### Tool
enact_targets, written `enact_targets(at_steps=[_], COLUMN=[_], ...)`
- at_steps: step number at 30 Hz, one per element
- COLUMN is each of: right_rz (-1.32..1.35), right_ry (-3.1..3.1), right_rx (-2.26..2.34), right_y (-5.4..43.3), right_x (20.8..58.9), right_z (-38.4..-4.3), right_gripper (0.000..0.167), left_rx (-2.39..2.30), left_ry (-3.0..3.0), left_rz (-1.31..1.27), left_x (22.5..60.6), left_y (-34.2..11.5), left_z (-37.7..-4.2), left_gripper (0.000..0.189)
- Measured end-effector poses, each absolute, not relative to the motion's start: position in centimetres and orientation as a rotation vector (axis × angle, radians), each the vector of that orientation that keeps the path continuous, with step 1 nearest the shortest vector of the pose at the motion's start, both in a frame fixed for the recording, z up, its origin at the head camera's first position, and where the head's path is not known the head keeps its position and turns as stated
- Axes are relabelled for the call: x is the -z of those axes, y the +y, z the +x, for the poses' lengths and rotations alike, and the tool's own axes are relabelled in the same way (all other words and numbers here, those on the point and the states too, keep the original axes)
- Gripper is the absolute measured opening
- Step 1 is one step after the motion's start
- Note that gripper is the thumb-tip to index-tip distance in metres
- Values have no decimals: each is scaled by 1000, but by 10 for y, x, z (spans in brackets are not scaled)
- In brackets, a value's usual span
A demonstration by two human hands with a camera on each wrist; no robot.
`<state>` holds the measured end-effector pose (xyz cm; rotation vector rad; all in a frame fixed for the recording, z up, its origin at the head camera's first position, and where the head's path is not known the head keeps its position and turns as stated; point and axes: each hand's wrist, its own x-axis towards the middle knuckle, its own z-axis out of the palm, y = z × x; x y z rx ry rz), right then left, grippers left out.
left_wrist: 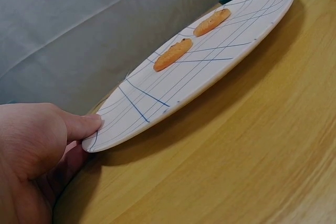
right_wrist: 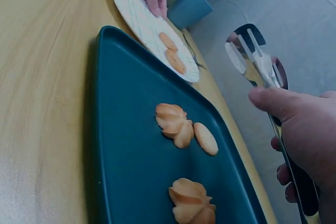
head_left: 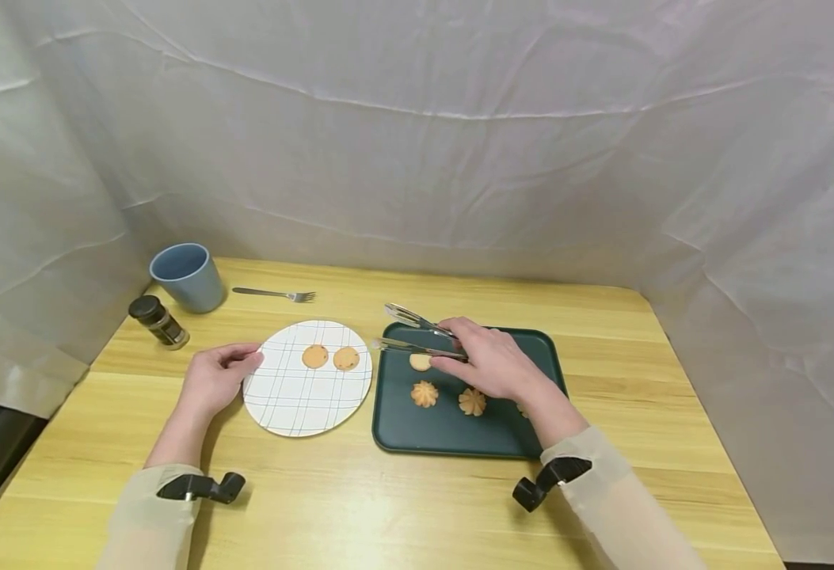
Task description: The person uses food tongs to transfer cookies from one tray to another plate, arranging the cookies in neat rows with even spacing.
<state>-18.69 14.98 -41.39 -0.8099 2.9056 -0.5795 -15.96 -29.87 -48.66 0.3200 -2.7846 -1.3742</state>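
My left hand point(head_left: 218, 378) pinches the left rim of a round white plate point(head_left: 301, 405) with a thin check pattern, thumb on top in the left wrist view. Two flat round cookies point(left_wrist: 173, 55) lie on the plate side by side. Above a dark green baking tray point(head_left: 402, 434), my right hand point(head_left: 491, 360) holds metal tongs point(head_left: 424, 349), their two arms spread and nothing between the tips. Under them on the tray are a pale round cookie point(right_wrist: 206, 139) and flower-shaped cookies point(head_left: 424, 393). Another cookie point(head_left: 522, 410) is mostly hidden by the right wrist.
Toward the back left stand a blue-grey cup point(head_left: 196, 281) and a small black-capped jar point(head_left: 160, 323), tilted in the head view. A fork point(head_left: 274, 294) lies behind the plate. Pale cloth point(head_left: 417, 174) hangs around the back and sides of the wooden table point(head_left: 331, 507).
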Motion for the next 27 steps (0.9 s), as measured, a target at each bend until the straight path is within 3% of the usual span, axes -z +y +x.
enact_targets(at_steps=[27], right_rz=[-834], right_ry=[2950], right_rx=[432], right_y=[194], right_x=[423], right_z=[-181], right_gripper=[69], left_rx=[1377], left_ry=[-2779], left_rz=[331], left_x=[487], left_y=[-298], left_z=[-160], left_gripper=[42])
